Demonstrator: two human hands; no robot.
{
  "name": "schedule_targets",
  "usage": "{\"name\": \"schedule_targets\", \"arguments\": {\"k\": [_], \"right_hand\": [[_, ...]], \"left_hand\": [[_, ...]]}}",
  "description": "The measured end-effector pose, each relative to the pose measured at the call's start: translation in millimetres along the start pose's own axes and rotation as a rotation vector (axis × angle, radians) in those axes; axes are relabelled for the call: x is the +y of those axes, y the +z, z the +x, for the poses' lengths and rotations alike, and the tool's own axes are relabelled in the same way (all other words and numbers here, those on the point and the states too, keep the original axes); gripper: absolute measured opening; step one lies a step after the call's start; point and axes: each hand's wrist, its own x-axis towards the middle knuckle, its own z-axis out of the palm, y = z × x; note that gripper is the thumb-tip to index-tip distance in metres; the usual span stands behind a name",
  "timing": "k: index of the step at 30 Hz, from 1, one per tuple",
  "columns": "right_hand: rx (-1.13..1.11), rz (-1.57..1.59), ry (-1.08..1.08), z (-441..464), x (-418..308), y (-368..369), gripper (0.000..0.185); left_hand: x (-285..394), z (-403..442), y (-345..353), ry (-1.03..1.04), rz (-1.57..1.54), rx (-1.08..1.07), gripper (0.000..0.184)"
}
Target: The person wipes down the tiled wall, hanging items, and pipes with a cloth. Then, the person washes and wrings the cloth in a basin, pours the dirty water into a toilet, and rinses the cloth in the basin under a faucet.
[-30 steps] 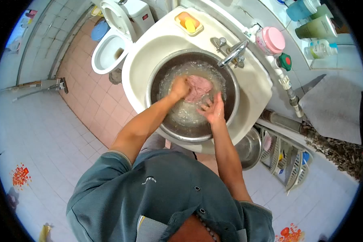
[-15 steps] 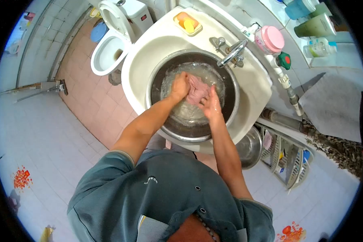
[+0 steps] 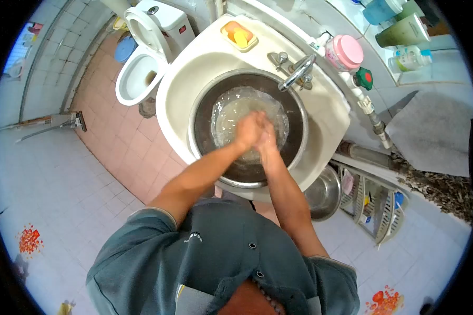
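Your left hand [image 3: 250,130] and right hand [image 3: 268,137] meet, touching; I can't tell whether they enclose anything. Beneath them sits the metal basin [image 3: 202,118], probably heavy with water [image 3: 234,112], rigid, slippery, best held by opposite sides.

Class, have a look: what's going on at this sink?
A person's left hand and right hand meet, blurred, above the water in a metal basin, which sits in the white sink. The pink cloth seen a moment ago no longer shows; it may be between the hands, but they hide it.
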Motion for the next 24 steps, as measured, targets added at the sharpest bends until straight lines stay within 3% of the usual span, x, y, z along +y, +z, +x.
{"name": "schedule_targets", "arguments": {"k": [1, 2, 3, 5, 7, 8, 9, 10, 11, 12, 13, 14, 15, 17, 18, 20, 21, 22, 23, 24], "right_hand": [[0.140, -0.109, 0.208, -18.9, -23.9, 32.0, 0.042], [-0.039, -0.140, 0.158, -30.1, -32.2, 40.0, 0.065], [-0.042, -0.140, 0.154, -38.0, -42.9, 45.1, 0.065], [0.262, -0.144, 0.271, -64.9, -62.2, 40.6, 0.091], [0.316, -0.114, 0.275, -68.7, -62.6, 24.3, 0.095], [0.251, -0.048, 0.328, -70.6, -65.4, 24.2, 0.096], [0.188, 0.020, 0.378, -72.5, -68.3, 26.3, 0.096], [0.214, 0.055, 0.404, -73.7, -72.3, 43.3, 0.094], [0.214, 0.062, 0.400, -68.2, -70.8, 41.7, 0.094], [0.053, 0.131, 0.369, -62.1, -66.4, 35.8, 0.090], [-0.107, 0.200, 0.340, -55.1, -59.5, 27.7, 0.087], [-0.095, 0.355, 0.379, -39.8, -50.2, 11.7, 0.068], [-0.092, 0.363, 0.381, -15.4, -27.3, -7.5, 0.068], [-0.448, 0.366, 0.365, 22.0, 6.4, -43.4, 0.047], [-0.446, 0.364, 0.357, 11.9, -6.0, -24.6, 0.047], [-0.128, 0.167, 0.331, -19.9, -28.9, 30.0, 0.041], [0.035, 0.067, 0.331, -41.5, -33.2, 46.0, 0.038], [0.064, -0.047, 0.209, -46.1, -36.5, 49.6, 0.062], [0.060, -0.046, 0.195, -49.8, -46.2, 52.9, 0.062], [0.228, -0.058, 0.227, -62.7, -57.4, 50.9, 0.070]], "left_hand": [[-8.2, 21.7, -9.2, -0.035, 0.090, 0.014, 0.031], [-20.1, 35.3, -19.3, -0.074, 0.185, 0.021, 0.030], [-38.1, 49.8, -28.7, -0.072, 0.220, 0.036, 0.029], [-66.9, 57.6, -33.0, -0.064, 0.252, 0.044, 0.029], [-82.8, 56.9, -32.9, 0.011, 0.221, 0.052, 0.028], [-81.0, 55.7, -26.6, -0.127, 0.106, -0.184, 0.024], [-63.3, 42.6, -27.4, -0.078, -0.011, -0.323, 0.023], [-40.9, 18.6, -27.7, -0.029, -0.127, -0.464, 0.023], [-28.2, -3.6, -15.2, 0.081, -0.303, -0.474, 0.023], [-15.8, -26.7, -2.7, 0.189, -0.476, -0.482, 0.023], [4.7, -51.9, 1.2, 0.194, -0.403, -0.433, 0.023], [21.4, -66.7, -1.4, 0.198, -0.328, -0.385, 0.023], [23.4, -66.6, -4.4, 0.193, -0.321, -0.389, 0.023], [28.7, -59.6, -5.8, 0.198, -0.028, -0.232, 0.027], [31.6, -48.2, -13.2, 0.293, 0.055, -0.071, 0.028], [2.6, -2.1, -11.5, -0.047, 0.074, -0.121, 0.029], [-4.6, 8.0, -21.9, -0.077, 0.187, -0.126, 0.031], [-8.6, 23.6, -34.7, -0.083, 0.301, -0.126, 0.032], [-20.8, 34.9, -43.4, -0.070, 0.301, -0.124, 0.032], [-40.4, 36.9, -46.3, -0.024, 0.278, -0.046, 0.034]]}}
